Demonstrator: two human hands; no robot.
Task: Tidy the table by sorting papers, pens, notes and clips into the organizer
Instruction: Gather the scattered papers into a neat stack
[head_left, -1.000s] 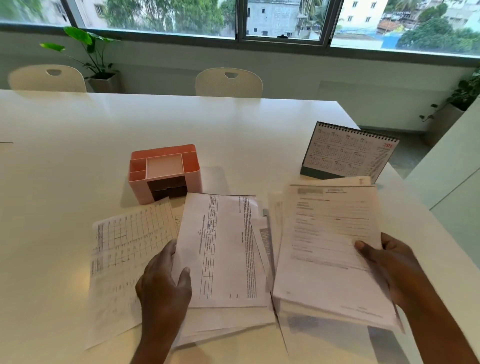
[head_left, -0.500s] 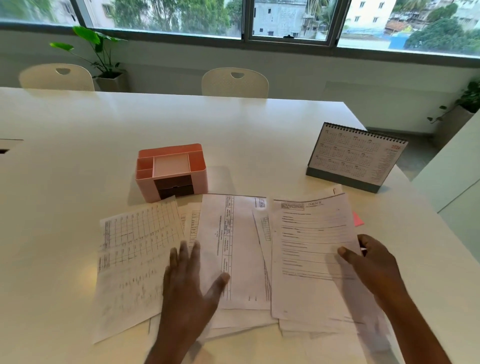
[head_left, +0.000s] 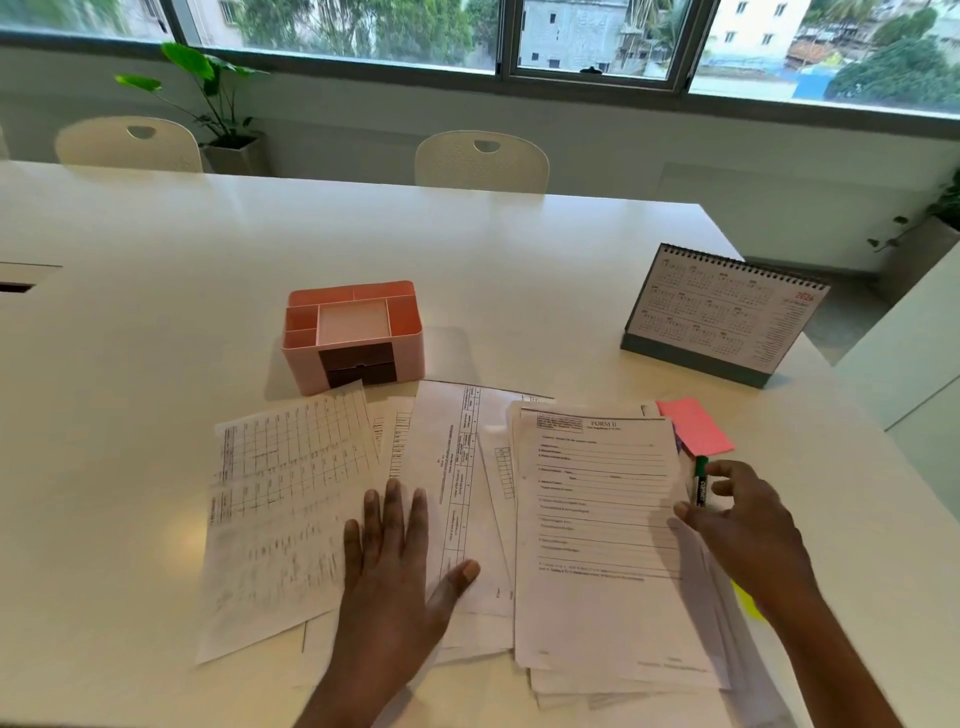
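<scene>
Printed papers lie fanned on the white table (head_left: 156, 312): a gridded sheet (head_left: 280, 499) at left, a tabled sheet (head_left: 457, 467) in the middle, and a stack topped by a form (head_left: 597, 519) at right. My left hand (head_left: 395, 571) rests flat on the middle papers with its fingers spread. My right hand (head_left: 748, 530) sits at the form stack's right edge, thumb touching the paper, fingers loosely curved beside a green marker (head_left: 701, 483). A pink sticky note (head_left: 696, 431) lies just beyond the marker. The pink organizer (head_left: 306, 374) stands behind the papers.
A desk calendar (head_left: 727, 312) stands at the back right near the table's edge. Something yellow (head_left: 748, 603) peeks out under my right wrist. Two white chairs (head_left: 483, 161) and a potted plant (head_left: 218, 114) are past the far edge. A slot (head_left: 21, 280) opens in the table at left.
My right hand lowered the form stack onto the table, uncovering the pink note and the green marker. My left hand let go of the middle sheet and spread flat on the papers.
</scene>
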